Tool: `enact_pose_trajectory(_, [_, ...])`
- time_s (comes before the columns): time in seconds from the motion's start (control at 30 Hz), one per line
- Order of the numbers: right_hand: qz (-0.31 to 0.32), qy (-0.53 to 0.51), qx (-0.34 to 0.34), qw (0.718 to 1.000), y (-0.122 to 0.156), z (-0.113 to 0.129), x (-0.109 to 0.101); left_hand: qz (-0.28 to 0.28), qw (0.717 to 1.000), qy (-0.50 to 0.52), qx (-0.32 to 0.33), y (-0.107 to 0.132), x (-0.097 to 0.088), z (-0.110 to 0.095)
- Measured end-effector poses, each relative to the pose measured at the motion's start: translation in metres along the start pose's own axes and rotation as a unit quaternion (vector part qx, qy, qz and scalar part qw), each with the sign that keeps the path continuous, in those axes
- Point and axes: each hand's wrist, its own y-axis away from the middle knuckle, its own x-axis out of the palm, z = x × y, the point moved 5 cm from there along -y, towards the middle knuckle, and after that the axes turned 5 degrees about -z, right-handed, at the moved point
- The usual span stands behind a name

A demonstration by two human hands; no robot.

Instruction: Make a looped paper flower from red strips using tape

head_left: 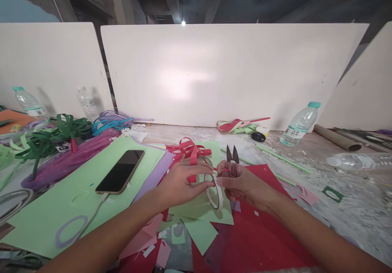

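1. Near the centre of the frame, a roll of white tape (219,199) is held up on edge between the hands, over a light green paper sheet (226,217).
2. Scissors (232,158) are grasped in the right hand (246,185), blades pointed upward; its thumb is set against the roll.
3. The left hand (177,185) is curled at the roll's upper rim; whether it is closed there cannot be told.
4. Looped red paper strips (191,145) are seen just beyond the left hand.
5. Tape is apparently being drawn off; next, a steadied roll seems needed.
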Motion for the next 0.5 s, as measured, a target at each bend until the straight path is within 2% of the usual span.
enact_pose_trajectory(0.07, [0.013, 0.022, -0.003, 1.000, 0.001, 0.000, 0.002, 0.019, 0.999, -0.004, 0.028, 0.000, 0.002, -0.003])
enact_pose_trajectory(0.13, [0.030, 0.048, -0.011, 0.998, 0.002, 0.002, 0.005, 0.035, 0.999, -0.004, 0.029, 0.000, 0.003, -0.004])
enact_pose_trajectory(0.5, [0.059, 0.108, -0.044, 0.991, 0.006, 0.005, 0.012, 0.093, 0.992, 0.058, -0.067, -0.004, -0.003, 0.001])
